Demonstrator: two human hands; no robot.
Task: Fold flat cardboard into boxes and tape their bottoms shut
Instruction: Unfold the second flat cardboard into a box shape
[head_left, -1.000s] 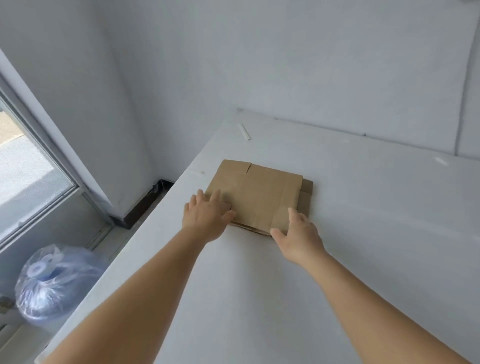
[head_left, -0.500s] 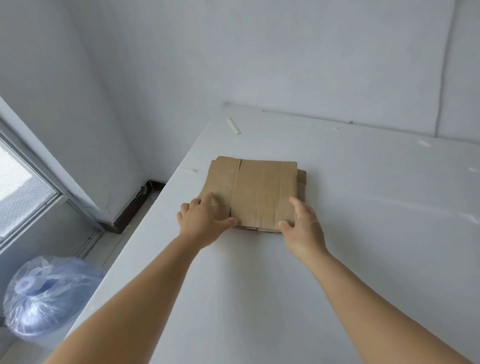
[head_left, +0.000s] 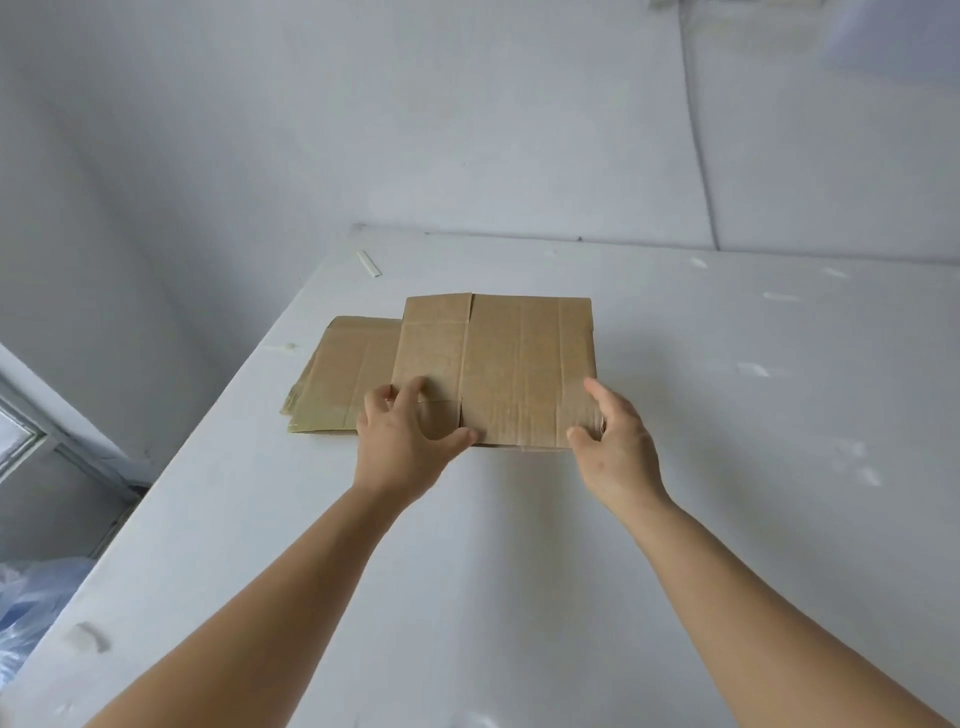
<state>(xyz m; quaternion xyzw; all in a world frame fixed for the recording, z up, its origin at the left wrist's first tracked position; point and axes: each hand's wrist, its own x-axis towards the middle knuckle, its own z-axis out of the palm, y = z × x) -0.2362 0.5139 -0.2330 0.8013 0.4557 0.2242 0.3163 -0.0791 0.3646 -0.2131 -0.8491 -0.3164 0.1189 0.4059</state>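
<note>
On the counter: I see a white counter (head_left: 519, 545) running back to a pale wall, its left edge dropping off toward a window frame and floor.
Top cardboard: a flat cardboard blank (head_left: 511, 364) lies near the counter's far left corner area, set in from the left edge, creases and flap slits showing on its upper face.
Lower stack: more flat cardboard (head_left: 340, 379) sticks out from under the top blank toward the left edge of the counter, its layered edges visible at the near left corner of the pile.
Left hand: my left hand (head_left: 402, 441) grips the near edge of the top blank at its left part, fingers curled over the top face, thumb stretched along the near edge.
Right hand: my right hand (head_left: 615, 441) pinches the blank's near right corner, fingers up along its right side, thumb against the near edge.
Lift: I cannot tell whether the top blank is raised off the pile or resting on it.
Far left edge: a small white stick-like scrap (head_left: 369, 263) lies well apart from the cardboard.
Below the counter, left: a clear bluish plastic bag (head_left: 26, 618) sits by the floor.
</note>
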